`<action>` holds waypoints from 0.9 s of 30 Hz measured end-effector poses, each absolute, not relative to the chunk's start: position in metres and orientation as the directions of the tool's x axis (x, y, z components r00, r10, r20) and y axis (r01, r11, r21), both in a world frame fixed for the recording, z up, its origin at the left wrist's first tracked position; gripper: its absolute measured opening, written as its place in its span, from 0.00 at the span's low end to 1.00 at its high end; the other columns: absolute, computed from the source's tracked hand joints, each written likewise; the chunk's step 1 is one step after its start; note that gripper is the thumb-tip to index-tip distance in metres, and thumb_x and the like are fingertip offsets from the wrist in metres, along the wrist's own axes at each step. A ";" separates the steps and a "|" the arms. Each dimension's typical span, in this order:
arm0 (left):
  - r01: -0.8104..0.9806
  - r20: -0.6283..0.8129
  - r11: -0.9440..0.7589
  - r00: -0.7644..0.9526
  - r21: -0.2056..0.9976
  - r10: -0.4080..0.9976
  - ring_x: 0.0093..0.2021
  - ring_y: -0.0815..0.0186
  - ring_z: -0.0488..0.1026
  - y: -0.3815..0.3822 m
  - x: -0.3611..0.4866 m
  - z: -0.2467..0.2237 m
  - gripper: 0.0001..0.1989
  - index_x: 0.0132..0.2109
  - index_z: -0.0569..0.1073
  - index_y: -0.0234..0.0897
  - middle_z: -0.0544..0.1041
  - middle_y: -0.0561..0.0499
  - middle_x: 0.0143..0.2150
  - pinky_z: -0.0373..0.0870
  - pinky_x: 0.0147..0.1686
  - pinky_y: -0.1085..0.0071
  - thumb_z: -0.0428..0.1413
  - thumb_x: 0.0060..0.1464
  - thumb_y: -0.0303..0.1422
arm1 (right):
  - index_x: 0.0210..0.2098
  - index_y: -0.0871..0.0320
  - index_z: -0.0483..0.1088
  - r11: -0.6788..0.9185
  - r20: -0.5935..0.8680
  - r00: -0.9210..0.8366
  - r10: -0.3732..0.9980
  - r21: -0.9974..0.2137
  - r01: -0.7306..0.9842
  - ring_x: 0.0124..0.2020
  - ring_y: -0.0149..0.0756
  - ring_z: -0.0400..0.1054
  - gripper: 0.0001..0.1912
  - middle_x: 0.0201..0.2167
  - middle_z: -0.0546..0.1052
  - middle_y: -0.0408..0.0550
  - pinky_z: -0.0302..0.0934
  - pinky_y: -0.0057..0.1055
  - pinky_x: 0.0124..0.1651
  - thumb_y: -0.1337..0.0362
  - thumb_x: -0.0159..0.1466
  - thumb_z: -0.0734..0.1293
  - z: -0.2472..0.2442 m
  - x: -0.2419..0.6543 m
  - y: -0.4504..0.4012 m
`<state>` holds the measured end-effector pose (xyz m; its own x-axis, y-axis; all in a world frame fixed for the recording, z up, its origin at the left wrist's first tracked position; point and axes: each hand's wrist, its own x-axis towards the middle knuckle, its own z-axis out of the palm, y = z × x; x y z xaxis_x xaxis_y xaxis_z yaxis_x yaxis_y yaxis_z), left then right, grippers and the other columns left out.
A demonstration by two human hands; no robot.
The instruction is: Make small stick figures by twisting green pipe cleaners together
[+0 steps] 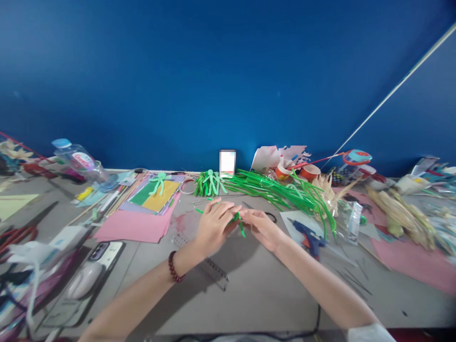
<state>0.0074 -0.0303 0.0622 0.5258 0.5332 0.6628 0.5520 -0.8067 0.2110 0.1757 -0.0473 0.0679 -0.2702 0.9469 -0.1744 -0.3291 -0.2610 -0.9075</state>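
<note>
Between my two hands, over the middle of the table, is a bent bright green pipe cleaner. My left hand, with a dark red bead bracelet on its wrist, has its fingers closed around the piece. From the other side my right hand pinches it with fingertips and thumb. One end of the green piece hangs down between the hands, and the fingers hide much of the rest. Just beyond them stand several green pipe cleaner figures. A long bundle of green pipe cleaners lies behind my right hand.
A clear ruler lies below my left wrist. Pink paper and a phone are to the left. On the right rest a blue glue gun, corn husks and more pink paper. A blue wall rises behind.
</note>
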 end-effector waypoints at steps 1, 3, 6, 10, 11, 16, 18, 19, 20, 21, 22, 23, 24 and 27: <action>0.549 0.653 -0.809 0.537 0.210 0.534 0.46 0.63 0.73 -0.031 0.008 0.063 0.15 0.53 0.68 0.39 0.76 0.46 0.44 0.60 0.54 0.59 0.51 0.59 0.30 | 0.27 0.59 0.76 -0.274 -0.188 -0.270 0.944 -0.905 -0.327 0.30 0.31 0.64 0.12 0.26 0.74 0.44 0.56 0.28 0.36 0.56 0.50 0.73 0.068 0.175 -0.048; 0.536 0.641 -0.811 0.542 0.235 0.544 0.45 0.62 0.73 -0.031 0.009 0.063 0.15 0.52 0.68 0.39 0.76 0.46 0.44 0.62 0.52 0.60 0.52 0.58 0.33 | 0.25 0.59 0.76 -0.296 -0.213 -0.259 0.942 -0.892 -0.342 0.29 0.31 0.64 0.11 0.25 0.73 0.43 0.56 0.28 0.35 0.58 0.48 0.75 0.069 0.174 -0.048; 0.499 0.628 -0.804 0.522 0.324 0.577 0.45 0.60 0.72 -0.032 0.010 0.062 0.16 0.50 0.69 0.39 0.76 0.45 0.44 0.64 0.49 0.61 0.54 0.55 0.38 | 0.22 0.59 0.74 -0.323 -0.233 -0.266 0.935 -0.871 -0.371 0.27 0.30 0.62 0.10 0.23 0.72 0.41 0.55 0.27 0.33 0.59 0.47 0.76 0.069 0.172 -0.050; 0.453 0.585 -0.792 0.536 0.409 0.609 0.42 0.63 0.73 -0.032 0.010 0.062 0.09 0.45 0.70 0.40 0.77 0.49 0.39 0.61 0.52 0.62 0.54 0.56 0.33 | 0.23 0.59 0.73 -0.358 -0.236 -0.334 0.913 -0.857 -0.372 0.26 0.29 0.61 0.11 0.21 0.71 0.41 0.54 0.27 0.32 0.58 0.49 0.75 0.069 0.170 -0.055; 0.451 0.577 -0.792 0.543 0.412 0.610 0.41 0.63 0.73 -0.032 0.009 0.062 0.08 0.44 0.70 0.40 0.78 0.50 0.38 0.61 0.52 0.62 0.54 0.56 0.32 | 0.23 0.59 0.73 -0.364 -0.238 -0.342 0.909 -0.853 -0.373 0.26 0.29 0.61 0.11 0.22 0.71 0.41 0.54 0.27 0.32 0.58 0.49 0.74 0.069 0.170 -0.056; 0.440 0.567 -0.821 0.594 0.364 0.570 0.42 0.61 0.72 -0.029 0.005 0.063 0.09 0.45 0.69 0.38 0.77 0.48 0.40 0.63 0.48 0.62 0.52 0.56 0.29 | 0.24 0.57 0.74 -0.346 -0.228 -0.318 0.920 -0.855 -0.386 0.32 0.32 0.65 0.08 0.27 0.74 0.43 0.58 0.30 0.40 0.60 0.49 0.74 0.067 0.172 -0.055; 0.432 0.550 -0.815 0.601 0.387 0.580 0.42 0.61 0.71 -0.029 0.004 0.066 0.09 0.45 0.69 0.38 0.77 0.47 0.40 0.64 0.46 0.63 0.52 0.56 0.28 | 0.25 0.57 0.75 -0.316 -0.204 -0.302 0.931 -0.866 -0.388 0.36 0.34 0.67 0.07 0.30 0.75 0.44 0.59 0.33 0.44 0.60 0.50 0.73 0.066 0.174 -0.054; 0.432 0.537 -0.800 0.593 0.416 0.599 0.42 0.61 0.71 -0.029 0.004 0.068 0.10 0.46 0.69 0.39 0.77 0.48 0.40 0.65 0.45 0.63 0.52 0.56 0.28 | 0.25 0.57 0.75 -0.305 -0.194 -0.302 0.934 -0.871 -0.385 0.37 0.35 0.67 0.06 0.31 0.75 0.45 0.60 0.34 0.46 0.60 0.51 0.72 0.065 0.175 -0.053; 0.433 0.520 -0.778 0.579 0.456 0.628 0.42 0.61 0.72 -0.029 0.004 0.071 0.10 0.46 0.69 0.39 0.77 0.48 0.40 0.65 0.44 0.64 0.52 0.56 0.28 | 0.26 0.56 0.75 -0.297 -0.184 -0.304 0.935 -0.876 -0.381 0.38 0.36 0.67 0.06 0.32 0.75 0.46 0.60 0.35 0.46 0.60 0.52 0.71 0.066 0.176 -0.052; 0.432 0.500 -0.749 0.561 0.503 0.660 0.42 0.61 0.72 -0.030 0.004 0.073 0.10 0.46 0.69 0.40 0.77 0.48 0.41 0.65 0.44 0.64 0.52 0.56 0.28 | 0.27 0.56 0.75 -0.290 -0.176 -0.309 0.935 -0.881 -0.374 0.39 0.36 0.67 0.06 0.33 0.75 0.46 0.60 0.35 0.47 0.60 0.53 0.71 0.066 0.177 -0.052; 0.423 0.480 -0.716 0.540 0.555 0.691 0.43 0.61 0.72 -0.031 0.005 0.076 0.10 0.46 0.69 0.40 0.77 0.48 0.41 0.66 0.44 0.64 0.52 0.56 0.29 | 0.27 0.57 0.75 -0.281 -0.166 -0.315 0.935 -0.887 -0.366 0.39 0.36 0.67 0.06 0.34 0.75 0.47 0.60 0.35 0.47 0.61 0.53 0.70 0.067 0.177 -0.052; 0.405 0.460 -0.681 0.518 0.610 0.721 0.43 0.61 0.72 -0.032 0.005 0.079 0.10 0.46 0.70 0.40 0.76 0.48 0.42 0.66 0.44 0.64 0.52 0.55 0.29 | 0.27 0.57 0.75 -0.269 -0.155 -0.320 0.935 -0.896 -0.353 0.39 0.36 0.67 0.06 0.34 0.75 0.47 0.61 0.34 0.47 0.61 0.53 0.70 0.069 0.178 -0.052; 0.382 0.439 -0.643 0.496 0.664 0.749 0.44 0.61 0.72 -0.032 0.006 0.080 0.09 0.45 0.70 0.40 0.76 0.48 0.43 0.66 0.45 0.65 0.52 0.55 0.30 | 0.28 0.57 0.75 -0.250 -0.140 -0.321 0.937 -0.908 -0.335 0.38 0.35 0.67 0.06 0.34 0.74 0.46 0.61 0.33 0.46 0.61 0.53 0.70 0.070 0.179 -0.052; 0.283 0.355 -0.508 0.450 0.814 0.820 0.44 0.62 0.72 -0.032 0.006 0.081 0.09 0.44 0.72 0.38 0.76 0.47 0.43 0.68 0.43 0.67 0.52 0.56 0.33 | 0.32 0.57 0.74 -0.150 -0.086 -0.269 0.959 -0.962 -0.228 0.37 0.33 0.67 0.09 0.35 0.74 0.46 0.61 0.31 0.44 0.60 0.53 0.71 0.074 0.179 -0.053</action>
